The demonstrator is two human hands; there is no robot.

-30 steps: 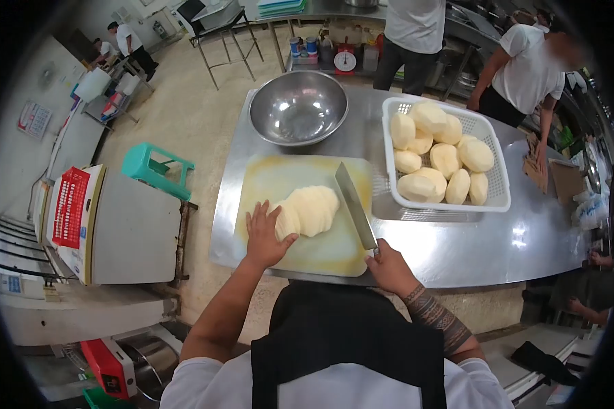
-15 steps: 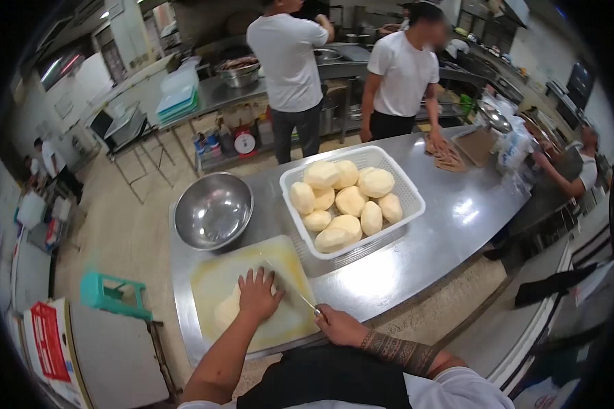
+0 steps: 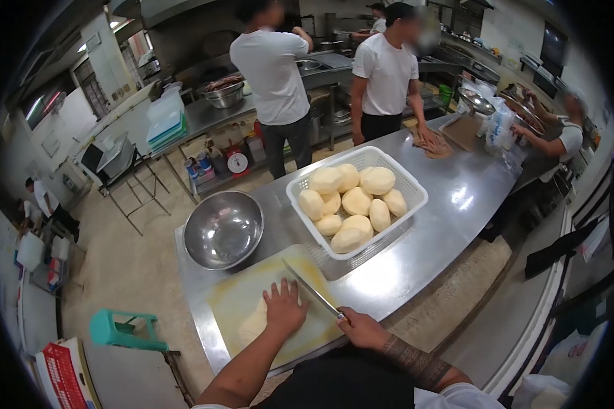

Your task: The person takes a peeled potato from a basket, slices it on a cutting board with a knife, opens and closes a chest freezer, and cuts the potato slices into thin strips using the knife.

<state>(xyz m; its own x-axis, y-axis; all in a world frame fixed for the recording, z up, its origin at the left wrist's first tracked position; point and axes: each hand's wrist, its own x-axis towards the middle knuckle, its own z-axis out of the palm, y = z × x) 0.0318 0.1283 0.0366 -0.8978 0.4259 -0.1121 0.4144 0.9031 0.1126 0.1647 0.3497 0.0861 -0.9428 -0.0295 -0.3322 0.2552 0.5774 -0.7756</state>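
Observation:
My left hand (image 3: 284, 310) lies with fingers spread over a pale, peeled root vegetable (image 3: 254, 323) on the yellow-stained cutting board (image 3: 232, 293). Part of the vegetable is hidden under the palm and wrist. My right hand (image 3: 363, 330) is closed around the handle of a kitchen knife (image 3: 312, 292). Its blade slants up and left over the board's right side, to the right of my left fingertips, and looks apart from the vegetable. Beyond the board, a white plastic basket (image 3: 416, 202) holds several large peeled root vegetables (image 3: 356, 201).
A steel bowl (image 3: 223, 230) stands left of the basket on the steel table (image 3: 450, 198). Across the table, a person (image 3: 387, 78) has a hand on flat brown pieces (image 3: 431, 142). Another person (image 3: 269, 75) stands behind. A green stool (image 3: 126, 330) is on the floor at left.
The camera view has shifted, moving the table contents slightly in frame. The knife has turned, so more of its blade's flat side shows. My left hand stays on the vegetable.

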